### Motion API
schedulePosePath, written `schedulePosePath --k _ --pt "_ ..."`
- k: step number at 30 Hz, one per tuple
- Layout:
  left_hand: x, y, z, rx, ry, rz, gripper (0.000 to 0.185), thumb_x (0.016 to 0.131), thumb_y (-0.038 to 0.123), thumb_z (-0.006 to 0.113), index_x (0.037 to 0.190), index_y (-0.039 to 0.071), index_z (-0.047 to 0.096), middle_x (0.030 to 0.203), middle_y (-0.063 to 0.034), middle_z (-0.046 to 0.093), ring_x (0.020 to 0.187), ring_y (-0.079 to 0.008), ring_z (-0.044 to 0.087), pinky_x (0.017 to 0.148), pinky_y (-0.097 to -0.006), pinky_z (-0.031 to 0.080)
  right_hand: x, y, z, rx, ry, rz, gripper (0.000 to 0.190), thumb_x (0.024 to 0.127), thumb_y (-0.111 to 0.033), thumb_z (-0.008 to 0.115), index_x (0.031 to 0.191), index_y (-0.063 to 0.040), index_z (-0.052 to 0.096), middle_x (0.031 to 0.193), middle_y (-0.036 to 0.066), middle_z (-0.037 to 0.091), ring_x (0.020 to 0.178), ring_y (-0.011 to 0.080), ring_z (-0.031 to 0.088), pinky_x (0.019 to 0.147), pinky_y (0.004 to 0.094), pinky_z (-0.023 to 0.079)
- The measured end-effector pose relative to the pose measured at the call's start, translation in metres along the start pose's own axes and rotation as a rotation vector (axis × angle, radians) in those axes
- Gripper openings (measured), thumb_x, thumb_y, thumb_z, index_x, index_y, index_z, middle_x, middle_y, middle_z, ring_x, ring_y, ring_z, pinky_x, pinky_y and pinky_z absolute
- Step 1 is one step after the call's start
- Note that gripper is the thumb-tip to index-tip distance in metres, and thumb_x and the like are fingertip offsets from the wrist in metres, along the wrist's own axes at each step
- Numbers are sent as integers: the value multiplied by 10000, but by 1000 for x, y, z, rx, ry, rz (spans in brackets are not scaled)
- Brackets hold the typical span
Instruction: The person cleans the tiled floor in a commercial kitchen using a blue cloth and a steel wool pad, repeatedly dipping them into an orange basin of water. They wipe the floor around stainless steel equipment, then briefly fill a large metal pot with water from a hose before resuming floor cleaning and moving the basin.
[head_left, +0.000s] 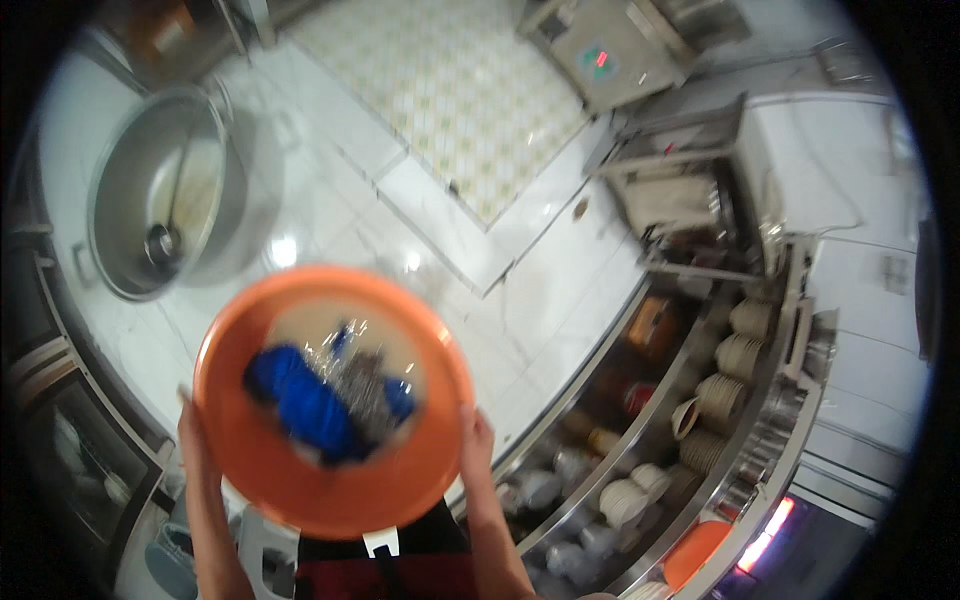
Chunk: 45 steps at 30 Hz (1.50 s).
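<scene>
An orange plastic basin is held up in front of my body, over the tiled floor. My left hand grips its left side, and my right hand grips the right side, the fingers partly hidden by the rim. Inside is cloudy, brownish water with shiny highlights. A blue cloth lies wet and bunched in it, beside a greyish, textured cloth or scrubber that is too blurred to name exactly. Another bit of blue shows at the right of the water.
A large metal pot with a ladle stands on the floor at left. Steel shelving with stacked bowls runs along the right. A metal cabinet stands at the back. Near my left forearm is a blue-grey plastic item.
</scene>
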<state>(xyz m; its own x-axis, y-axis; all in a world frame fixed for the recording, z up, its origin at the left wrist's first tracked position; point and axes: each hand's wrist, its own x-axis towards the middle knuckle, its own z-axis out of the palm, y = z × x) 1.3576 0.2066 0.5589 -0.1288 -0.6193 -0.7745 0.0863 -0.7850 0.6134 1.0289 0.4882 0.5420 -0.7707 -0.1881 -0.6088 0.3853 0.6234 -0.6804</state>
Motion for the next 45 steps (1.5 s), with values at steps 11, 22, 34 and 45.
schedulePosePath --k 11,22,34,45 --pt "-373 220 -164 -494 245 396 612 1004 526 472 1295 -3 572 1216 -149 643 1081 -243 629 953 -393 502 -289 -254 79 -187 -519 -413 492 984 -470 572 840 -2 618 695 37 564 685 97 509 627 301 451" --pt "-438 309 -331 -791 287 468 532 985 507 528 1154 17 647 1091 -145 685 984 -248 660 890 -395 535 -418 -287 271 -324 -756 -486 521 967 -493 584 954 20 677 803 79 683 751 153 626 696 338 506" --pt "-295 461 -460 -820 423 492 379 1004 410 552 880 71 666 844 -59 694 773 -175 659 728 -316 541 -429 -349 492 -375 -766 -558 620 925 -573 578 1073 19 688 974 195 712 924 295 690 811 387 508" --pt "-151 673 -510 -651 389 555 510 1059 434 398 1264 7 587 1257 -89 640 1147 -223 609 976 -357 476 -460 -533 714 -349 -752 -637 578 918 -543 609 955 28 682 871 184 697 841 273 682 753 393 501"
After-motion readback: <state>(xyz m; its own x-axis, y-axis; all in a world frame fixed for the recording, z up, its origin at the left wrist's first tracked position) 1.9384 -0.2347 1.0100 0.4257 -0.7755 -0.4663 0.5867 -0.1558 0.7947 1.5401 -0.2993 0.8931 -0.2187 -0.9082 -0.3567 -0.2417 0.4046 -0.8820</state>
